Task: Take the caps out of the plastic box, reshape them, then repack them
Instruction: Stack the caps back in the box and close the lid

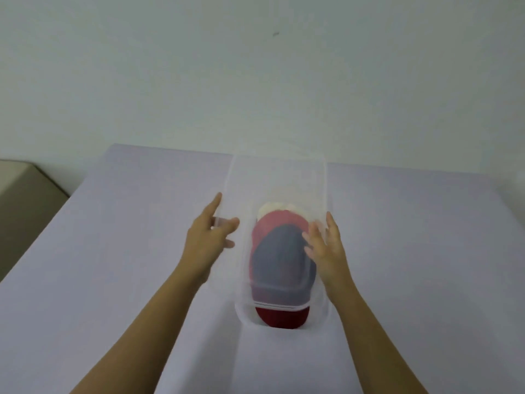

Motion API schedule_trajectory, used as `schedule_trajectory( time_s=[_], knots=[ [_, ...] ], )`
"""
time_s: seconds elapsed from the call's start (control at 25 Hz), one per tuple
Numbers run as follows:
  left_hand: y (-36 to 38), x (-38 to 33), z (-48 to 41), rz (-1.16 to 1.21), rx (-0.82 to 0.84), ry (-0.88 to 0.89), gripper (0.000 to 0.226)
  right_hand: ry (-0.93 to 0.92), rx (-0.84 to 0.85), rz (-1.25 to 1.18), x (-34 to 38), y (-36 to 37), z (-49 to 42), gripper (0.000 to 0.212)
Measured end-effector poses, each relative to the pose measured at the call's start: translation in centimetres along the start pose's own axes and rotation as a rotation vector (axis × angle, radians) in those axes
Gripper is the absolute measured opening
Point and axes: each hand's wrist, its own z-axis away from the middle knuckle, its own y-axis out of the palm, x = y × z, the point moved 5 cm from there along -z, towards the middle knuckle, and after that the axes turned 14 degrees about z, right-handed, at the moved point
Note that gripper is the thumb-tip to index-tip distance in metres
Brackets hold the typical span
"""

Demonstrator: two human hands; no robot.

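A clear plastic box lies lengthwise on the lavender table, its open end toward me. Inside it a stack of caps shows through the plastic: a grey-blue cap on top, a pink-red cap behind it, a cream cap farthest back, and a dark red brim poking out at the near end. My left hand is at the box's left wall with fingers spread and straight. My right hand rests against the right wall, fingers relaxed. The frame is blurred, so contact is unclear.
The lavender table stretches wide on both sides of the box. A beige piece of furniture stands beyond the table's left edge. A plain pale wall rises behind the table.
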Motion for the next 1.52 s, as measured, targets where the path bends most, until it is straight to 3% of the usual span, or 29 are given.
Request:
schedule_trajectory(
  time_s=[0.12,0.24,0.92,1.32,1.52],
  knots=[
    [2.3,4.9,0.5,-0.137,-0.014,-0.127,0.061,0.092,-0.125,0.150,-3.3,-1.8,0.1,0.067],
    [3.2,8.3,0.6,-0.329,-0.003,-0.116,0.059,0.115,-0.131,0.232,-6.0,-1.5,0.5,0.057],
    [4.8,11.4,-0.3,-0.480,0.065,-0.046,0.058,0.207,-0.066,0.121,-9.0,-1.3,-1.7,0.053],
    [5.4,11.6,0.1,-0.621,0.058,-0.049,0.057,0.198,-0.179,0.461,-9.6,-0.8,-1.4,0.050],
    [4.8,11.3,0.0,-0.567,0.110,-0.018,0.059,0.204,-0.173,0.478,-8.8,-0.8,-1.1,0.053]
  ],
)
